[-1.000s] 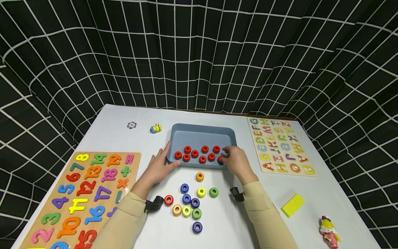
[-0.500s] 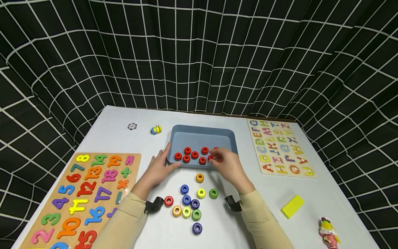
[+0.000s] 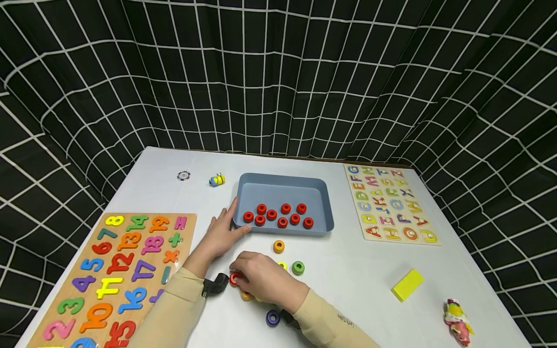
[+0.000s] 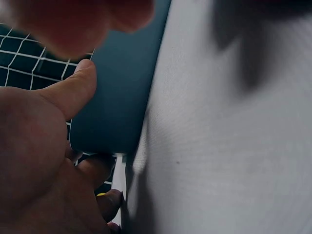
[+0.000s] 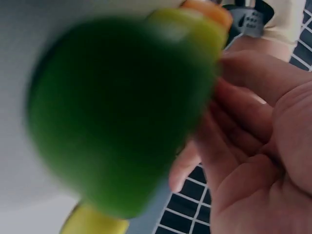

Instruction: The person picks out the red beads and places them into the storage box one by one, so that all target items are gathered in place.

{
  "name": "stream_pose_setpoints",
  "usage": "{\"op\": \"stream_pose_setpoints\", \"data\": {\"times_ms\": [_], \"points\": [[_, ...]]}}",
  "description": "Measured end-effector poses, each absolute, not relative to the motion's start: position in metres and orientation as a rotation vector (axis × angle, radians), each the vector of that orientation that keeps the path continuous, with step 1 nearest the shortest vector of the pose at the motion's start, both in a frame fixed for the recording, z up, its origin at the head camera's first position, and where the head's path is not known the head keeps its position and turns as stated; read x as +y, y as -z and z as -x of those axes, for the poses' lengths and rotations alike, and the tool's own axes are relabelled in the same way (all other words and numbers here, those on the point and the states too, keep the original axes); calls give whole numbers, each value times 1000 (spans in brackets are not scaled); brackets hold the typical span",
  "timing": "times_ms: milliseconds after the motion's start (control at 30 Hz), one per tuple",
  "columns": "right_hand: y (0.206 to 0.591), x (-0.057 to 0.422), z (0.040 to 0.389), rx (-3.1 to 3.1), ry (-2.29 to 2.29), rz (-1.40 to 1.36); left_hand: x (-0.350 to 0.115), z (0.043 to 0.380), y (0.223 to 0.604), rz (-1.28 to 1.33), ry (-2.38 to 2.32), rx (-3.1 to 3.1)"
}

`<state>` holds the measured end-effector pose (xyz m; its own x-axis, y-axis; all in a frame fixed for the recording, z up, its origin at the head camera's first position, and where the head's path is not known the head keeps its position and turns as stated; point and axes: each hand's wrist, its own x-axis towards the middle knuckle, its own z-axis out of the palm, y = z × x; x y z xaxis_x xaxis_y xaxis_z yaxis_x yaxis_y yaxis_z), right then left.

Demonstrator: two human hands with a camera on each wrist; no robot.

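Note:
My left hand (image 3: pixel 221 237) rests against the left front corner of a blue-grey tray (image 3: pixel 285 181), its thumb at the front rim and its fingers along the side. The left wrist view shows the tray's wall (image 4: pixel 114 97) beside that thumb. Inside the tray lie several red ring beads (image 3: pixel 282 223). On the table, my right hand (image 3: pixel 270 282) has thumb and fingertips round another red bead (image 3: pixel 233 279), left of the loose beads. An orange bead (image 3: pixel 246 296) is partly covered by this hand, and other beads are hidden. A blurred green bead (image 5: pixel 117 117) looms large in the right wrist view.
Around the right hand are a green bead (image 3: pixel 298 268), an orange bead (image 3: pixel 279 246) and a purple bead (image 3: pixel 272 318). A number board (image 3: pixel 143 222) lies left, a letter board (image 3: pixel 383 227) right. A yellow block (image 3: pixel 407 285) and small figure (image 3: pixel 458 321) lie front right.
My right hand has let go of a red bead at the tray's right front and moved left and nearer to the red bead on the table. The left hand stays at the tray.

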<state>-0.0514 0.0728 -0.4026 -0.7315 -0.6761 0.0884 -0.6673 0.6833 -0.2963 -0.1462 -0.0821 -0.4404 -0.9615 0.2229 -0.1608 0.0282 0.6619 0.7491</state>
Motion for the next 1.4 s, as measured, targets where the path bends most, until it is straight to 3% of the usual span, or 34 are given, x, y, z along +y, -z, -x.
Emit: {"op": "stream_pose_setpoints", "data": {"times_ms": [567, 767, 1000, 1400], "points": [[396, 80, 60, 2806, 654, 952, -78, 147, 439, -201, -1188, 2648], [372, 114, 108, 3000, 929, 592, -75, 148, 440, -227, -1173, 2659], [380, 140, 175, 3104, 876, 257, -67, 146, 439, -202, -1179, 2655], [400, 153, 189, 3037, 698, 154, -57, 141, 443, -207, -1191, 2644]]}}
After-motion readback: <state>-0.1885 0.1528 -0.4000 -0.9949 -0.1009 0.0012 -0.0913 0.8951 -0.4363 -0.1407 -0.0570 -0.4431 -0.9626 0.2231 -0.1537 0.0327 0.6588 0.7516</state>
